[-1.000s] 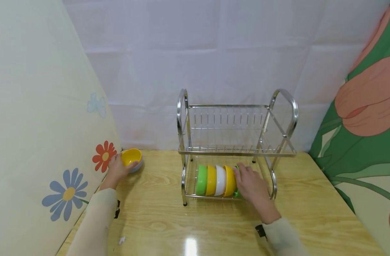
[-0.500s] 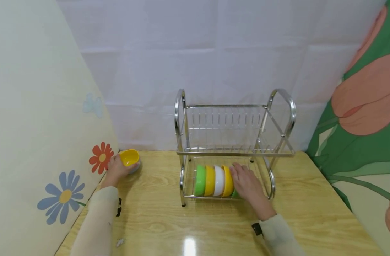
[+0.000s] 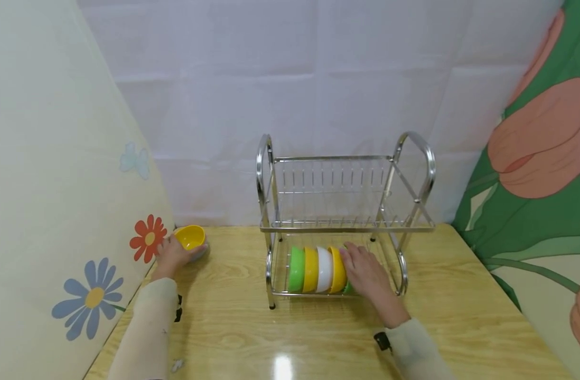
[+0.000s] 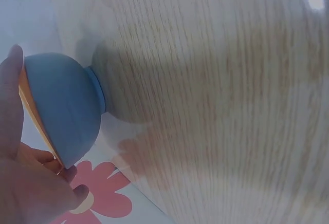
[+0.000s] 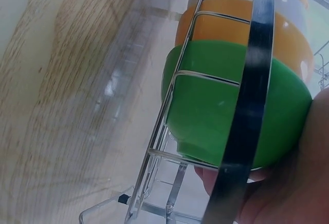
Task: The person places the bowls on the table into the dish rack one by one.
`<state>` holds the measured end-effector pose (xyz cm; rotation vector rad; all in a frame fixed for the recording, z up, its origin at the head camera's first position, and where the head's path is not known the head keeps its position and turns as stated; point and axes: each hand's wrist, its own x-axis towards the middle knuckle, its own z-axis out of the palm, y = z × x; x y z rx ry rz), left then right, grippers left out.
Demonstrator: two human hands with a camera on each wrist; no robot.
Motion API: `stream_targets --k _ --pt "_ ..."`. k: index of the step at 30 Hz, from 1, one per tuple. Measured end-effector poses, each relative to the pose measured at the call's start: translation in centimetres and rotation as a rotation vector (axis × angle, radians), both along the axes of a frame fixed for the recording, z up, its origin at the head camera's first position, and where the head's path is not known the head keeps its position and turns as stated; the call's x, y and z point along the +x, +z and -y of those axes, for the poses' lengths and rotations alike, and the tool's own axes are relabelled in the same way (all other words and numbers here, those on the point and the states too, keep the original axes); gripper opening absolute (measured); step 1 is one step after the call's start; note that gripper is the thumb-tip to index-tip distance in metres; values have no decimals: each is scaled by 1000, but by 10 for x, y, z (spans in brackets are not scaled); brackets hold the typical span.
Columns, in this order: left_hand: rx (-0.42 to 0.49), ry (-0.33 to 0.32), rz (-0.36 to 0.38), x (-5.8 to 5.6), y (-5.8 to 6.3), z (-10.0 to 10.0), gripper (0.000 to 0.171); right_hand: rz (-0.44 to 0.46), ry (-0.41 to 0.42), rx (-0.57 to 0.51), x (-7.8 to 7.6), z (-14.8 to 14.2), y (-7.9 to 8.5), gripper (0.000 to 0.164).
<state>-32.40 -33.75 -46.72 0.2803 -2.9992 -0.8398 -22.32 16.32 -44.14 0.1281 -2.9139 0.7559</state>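
At the back left of the table, my left hand (image 3: 170, 257) holds a bowl (image 3: 190, 237), yellow inside and blue outside. In the left wrist view, its thumb and fingers are at the rim of the bowl (image 4: 64, 108), whose foot is close to the wooden surface. My right hand (image 3: 366, 272) grips a green bowl (image 5: 205, 106) at the right end of a row on the rack's lower shelf. Left of it stand a yellow bowl (image 3: 337, 270), a white bowl (image 3: 324, 269), another yellow bowl (image 3: 311, 269) and a green bowl (image 3: 297, 270), all on edge. The hand hides most of the right green bowl in the head view.
A two-tier metal dish rack (image 3: 344, 230) stands on the wooden table (image 3: 233, 327), its upper tier above my right hand. A white cloth (image 3: 290, 95) hangs behind; patterned panels flank both sides. A small white scrap (image 3: 177, 365) lies near the front left.
My right hand has shifted slightly left, covering more of the end green bowl. My left hand stays on the yellow-and-blue bowl. The whole head view has drifted a little.
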Motion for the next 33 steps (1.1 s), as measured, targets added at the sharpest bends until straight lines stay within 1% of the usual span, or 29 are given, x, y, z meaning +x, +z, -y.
stream_targets --k 10,18,21,26,31,33 --pt "46 36 13 3 4 -2 119 -9 -4 -7 -1 1 -1 69" --pt "56 38 10 2 0 1 119 -27 -3 -8 0 2 -5 70" --pt "67 48 5 2 0 0 119 -28 -6 -9 0 1 -5 69" --pt "84 71 -44 0 0 1 118 -28 -9 -2 0 2 -5 69" --pt "98 50 -125 -4 5 1 119 -30 -10 10 -1 2 -4 69" --pt "96 35 -143 -5 9 0 120 -31 -12 14 -1 2 -3 67"
